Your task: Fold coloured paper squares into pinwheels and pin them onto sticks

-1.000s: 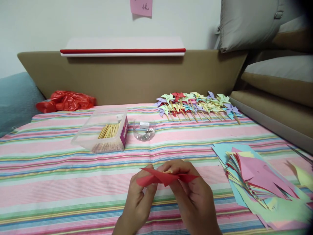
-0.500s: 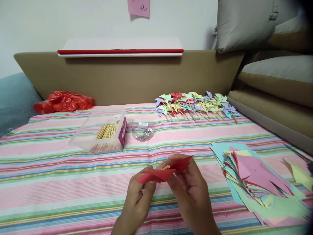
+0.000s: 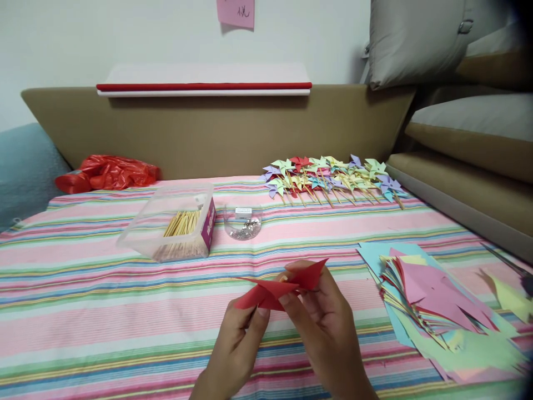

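A red paper pinwheel (image 3: 268, 294), its blades partly folded, is held between both hands above the striped cloth. My left hand (image 3: 239, 333) pinches its left side, thumb in front. My right hand (image 3: 322, 325) grips its right side, with the thumb at the middle and fingers behind the paper. A small pale wooden tip shows behind the red paper near the centre; the rest of it is hidden. Beyond the hands, a clear round dish (image 3: 244, 225) holds small shiny metal pins, and a clear plastic box (image 3: 144, 236) holds wooden sticks.
Finished pinwheels (image 3: 333, 178) on sticks lie at the back right. Cut paper sheets (image 3: 437, 294) are piled at the right, beside dark scissors (image 3: 522, 275). A red plastic bag (image 3: 114, 172) lies at the back left. Stacked cushions (image 3: 470, 144) border the right side.
The left blade of the red paper has lifted and bent over towards the centre. Both hands keep their hold and stay in nearly the same place.
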`<state>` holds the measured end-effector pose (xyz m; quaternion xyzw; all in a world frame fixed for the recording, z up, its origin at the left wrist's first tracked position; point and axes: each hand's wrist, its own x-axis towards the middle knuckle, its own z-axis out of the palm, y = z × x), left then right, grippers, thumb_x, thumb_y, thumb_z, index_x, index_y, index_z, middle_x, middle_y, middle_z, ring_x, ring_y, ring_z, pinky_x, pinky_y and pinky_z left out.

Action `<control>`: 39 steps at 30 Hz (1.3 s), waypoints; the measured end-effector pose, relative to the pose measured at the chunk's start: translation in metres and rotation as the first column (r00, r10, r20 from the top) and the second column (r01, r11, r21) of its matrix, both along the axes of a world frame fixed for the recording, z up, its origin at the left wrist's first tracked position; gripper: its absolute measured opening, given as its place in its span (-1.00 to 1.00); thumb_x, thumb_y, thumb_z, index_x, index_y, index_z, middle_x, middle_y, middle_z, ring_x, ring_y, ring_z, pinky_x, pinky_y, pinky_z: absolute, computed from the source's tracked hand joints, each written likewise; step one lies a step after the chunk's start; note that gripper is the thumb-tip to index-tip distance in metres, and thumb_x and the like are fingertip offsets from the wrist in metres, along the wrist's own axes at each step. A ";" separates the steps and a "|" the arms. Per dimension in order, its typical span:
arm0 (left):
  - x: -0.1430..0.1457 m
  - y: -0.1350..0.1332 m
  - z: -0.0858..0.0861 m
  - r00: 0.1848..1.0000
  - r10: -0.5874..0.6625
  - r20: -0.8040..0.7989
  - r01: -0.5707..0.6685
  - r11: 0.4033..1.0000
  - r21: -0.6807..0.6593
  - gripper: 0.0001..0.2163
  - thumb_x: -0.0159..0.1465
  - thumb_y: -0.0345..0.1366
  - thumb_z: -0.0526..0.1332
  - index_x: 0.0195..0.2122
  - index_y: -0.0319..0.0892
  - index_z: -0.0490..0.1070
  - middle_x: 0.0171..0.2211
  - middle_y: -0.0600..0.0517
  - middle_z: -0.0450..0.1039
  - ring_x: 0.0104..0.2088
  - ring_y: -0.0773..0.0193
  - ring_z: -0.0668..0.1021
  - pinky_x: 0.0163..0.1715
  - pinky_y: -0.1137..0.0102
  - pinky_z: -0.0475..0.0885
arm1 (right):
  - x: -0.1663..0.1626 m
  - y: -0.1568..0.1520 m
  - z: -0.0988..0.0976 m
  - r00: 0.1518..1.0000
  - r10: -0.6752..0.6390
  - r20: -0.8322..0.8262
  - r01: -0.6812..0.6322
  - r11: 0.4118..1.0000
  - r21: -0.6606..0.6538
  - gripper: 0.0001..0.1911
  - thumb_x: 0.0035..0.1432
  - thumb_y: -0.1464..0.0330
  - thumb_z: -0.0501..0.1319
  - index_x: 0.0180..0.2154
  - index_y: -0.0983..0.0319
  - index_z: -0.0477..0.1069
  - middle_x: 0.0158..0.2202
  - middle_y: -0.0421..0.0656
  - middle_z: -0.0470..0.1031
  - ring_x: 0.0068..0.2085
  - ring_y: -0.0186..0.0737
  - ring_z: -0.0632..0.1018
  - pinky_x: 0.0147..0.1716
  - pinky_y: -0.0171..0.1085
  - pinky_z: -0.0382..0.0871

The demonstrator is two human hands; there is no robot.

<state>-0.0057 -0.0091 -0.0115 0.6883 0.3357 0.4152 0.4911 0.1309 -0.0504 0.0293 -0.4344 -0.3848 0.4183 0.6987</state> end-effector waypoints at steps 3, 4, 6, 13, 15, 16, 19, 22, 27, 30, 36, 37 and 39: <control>-0.001 -0.002 -0.001 1.000 0.031 0.001 -0.031 0.999 -0.035 -0.70 0.39 -0.12 0.14 -0.13 -0.16 0.61 -0.41 -0.05 0.52 -0.39 0.15 0.50 -0.28 0.33 0.45 | 0.002 0.000 0.000 0.999 0.029 0.024 -0.029 1.000 0.005 -0.80 0.23 0.25 0.32 -0.11 0.09 0.45 -0.18 -0.21 0.54 -0.16 -0.26 0.56 -0.12 -0.30 0.48; -0.001 -0.003 -0.002 0.999 0.035 0.004 -0.035 0.998 -0.046 -0.69 0.38 -0.10 0.14 -0.18 -0.16 0.61 -0.43 -0.05 0.51 -0.39 0.14 0.50 -0.30 0.33 0.45 | 0.002 0.000 -0.001 0.999 0.037 0.035 -0.037 0.999 0.010 -0.80 0.23 0.25 0.32 -0.10 0.09 0.45 -0.18 -0.21 0.54 -0.16 -0.26 0.56 -0.11 -0.29 0.48; -0.001 -0.003 -0.002 0.999 0.048 0.010 -0.048 0.997 -0.060 -0.69 0.36 -0.08 0.16 -0.24 -0.17 0.61 -0.44 -0.06 0.51 -0.38 0.12 0.51 -0.33 0.33 0.44 | 0.003 0.001 -0.002 0.997 0.044 0.058 -0.045 0.999 0.013 -0.81 0.24 0.25 0.31 -0.10 0.08 0.44 -0.17 -0.21 0.53 -0.16 -0.26 0.55 -0.11 -0.29 0.48; 0.005 -0.004 0.007 0.998 0.058 0.008 -0.058 0.998 -0.013 -0.69 0.38 -0.08 0.14 -0.37 -0.16 0.50 -0.46 0.00 0.42 -0.43 0.22 0.40 -0.42 0.40 0.32 | 0.005 0.000 -0.004 0.994 0.041 0.106 -0.042 0.999 0.012 -0.77 0.26 0.17 0.28 -0.07 0.06 0.41 -0.12 -0.19 0.52 -0.07 -0.21 0.54 -0.07 -0.26 0.46; 0.010 -0.004 0.011 0.996 0.088 0.018 -0.088 0.996 -0.033 -0.67 0.39 -0.07 0.12 -0.44 -0.15 0.40 -0.53 0.07 0.30 -0.50 0.29 0.30 -0.47 0.43 0.25 | 0.007 -0.001 -0.006 0.988 0.069 0.140 -0.074 0.997 0.030 -0.62 0.30 0.00 0.15 0.03 0.04 0.36 -0.02 -0.15 0.50 0.01 -0.15 0.52 0.02 -0.19 0.43; 0.012 -0.003 0.013 0.993 0.115 0.031 -0.113 0.991 -0.066 -0.65 0.40 -0.06 0.11 -0.47 -0.15 0.34 -0.55 0.11 0.23 -0.52 0.31 0.24 -0.50 0.44 0.21 | 0.008 -0.002 -0.008 0.980 0.087 0.178 -0.093 0.995 0.027 -0.51 0.30 -0.08 0.06 0.10 0.04 0.31 0.04 -0.12 0.48 0.06 -0.11 0.50 0.06 -0.15 0.40; 0.015 0.001 0.013 0.972 0.221 0.076 -0.202 0.959 -0.198 -0.64 0.40 -0.02 0.10 -0.47 -0.12 0.22 -0.56 0.16 0.11 -0.53 0.34 0.16 -0.55 0.45 0.13 | 0.009 -0.001 -0.015 0.911 0.133 0.391 -0.119 0.991 -0.061 -0.39 0.31 -0.15 -0.07 0.17 0.07 0.24 0.08 -0.07 0.46 0.03 -0.07 0.50 0.03 -0.11 0.39; 0.013 0.008 0.009 0.954 0.286 0.086 -0.255 0.930 -0.264 -0.63 0.38 0.03 0.11 -0.45 -0.11 0.19 -0.54 0.18 0.06 -0.53 0.34 0.13 -0.56 0.45 0.10 | 0.005 0.001 -0.021 0.791 0.174 0.587 -0.100 0.982 -0.158 -0.56 0.44 0.06 -0.15 -0.10 0.12 0.40 -0.17 -0.13 0.53 -0.19 -0.16 0.52 -0.15 -0.18 0.38; 0.012 0.011 0.011 0.933 0.351 0.077 -0.315 0.902 -0.295 -0.61 0.37 0.07 0.10 -0.45 -0.11 0.17 -0.53 0.18 0.07 -0.52 0.34 0.17 -0.54 0.47 0.16 | -0.010 0.004 -0.030 0.579 0.299 0.758 -0.204 0.954 -0.221 -0.72 0.42 0.32 -0.05 -0.31 0.16 0.34 -0.32 -0.15 0.49 -0.28 -0.17 0.50 -0.25 -0.21 0.33; 0.013 0.010 0.017 0.945 0.321 0.066 -0.286 0.905 -0.316 -0.60 0.39 0.05 0.08 -0.47 -0.11 0.15 -0.55 0.18 0.08 -0.54 0.35 0.17 -0.55 0.48 0.16 | -0.018 0.006 -0.038 0.520 0.322 0.791 -0.245 0.944 -0.223 -0.86 0.27 0.47 0.07 -0.21 0.19 0.38 -0.22 -0.09 0.52 -0.23 -0.10 0.53 -0.25 -0.19 0.35; 0.012 0.012 0.020 0.952 0.305 -0.013 -0.299 0.925 -0.235 -0.58 0.42 0.04 0.01 -0.48 -0.13 0.27 -0.51 0.11 0.27 -0.47 0.31 0.37 -0.43 0.45 0.32 | -0.028 0.007 -0.050 0.610 0.276 0.743 -0.241 0.958 -0.158 -0.81 0.28 0.48 0.05 -0.20 0.17 0.41 -0.24 -0.09 0.55 -0.24 -0.12 0.55 -0.27 -0.24 0.34; 0.011 0.014 0.019 0.953 0.301 -0.031 -0.301 0.927 -0.223 -0.59 0.41 0.04 0.02 -0.42 -0.13 0.35 -0.45 0.07 0.36 -0.40 0.27 0.44 -0.36 0.43 0.37 | -0.027 0.008 -0.050 0.619 0.277 0.735 -0.220 0.959 -0.176 -0.81 0.30 0.46 0.03 -0.24 0.17 0.40 -0.29 -0.11 0.54 -0.29 -0.15 0.53 -0.31 -0.26 0.31; 0.011 0.016 0.014 0.961 0.267 -0.069 -0.276 0.933 -0.229 -0.63 0.40 0.05 0.04 -0.21 -0.12 0.45 -0.25 0.00 0.50 -0.20 0.16 0.52 -0.22 0.37 0.43 | -0.022 0.011 -0.048 0.641 0.283 0.713 -0.171 0.959 -0.226 -0.78 0.36 0.40 -0.01 -0.31 0.17 0.36 -0.35 -0.15 0.51 -0.37 -0.19 0.49 -0.38 -0.28 0.26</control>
